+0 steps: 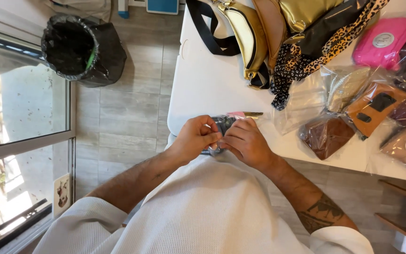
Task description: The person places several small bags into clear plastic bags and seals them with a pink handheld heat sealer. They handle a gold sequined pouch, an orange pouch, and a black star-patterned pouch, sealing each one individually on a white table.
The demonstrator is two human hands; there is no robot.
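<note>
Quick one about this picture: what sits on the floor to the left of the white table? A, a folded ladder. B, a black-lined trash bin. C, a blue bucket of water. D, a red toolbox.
B: a round trash bin lined with a black bag stands on the tiled floor left of the white table, by the window; no toolbox, ladder or bucket shows there.

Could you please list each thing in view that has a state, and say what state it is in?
left hand: closed on the small grey item
right hand: closed on the same item
small grey item: held between both hands at the table edge
bin: open, lined with a black bag
gold belt bag: lying unwrapped
brown pouch: sealed in clear plastic
</note>
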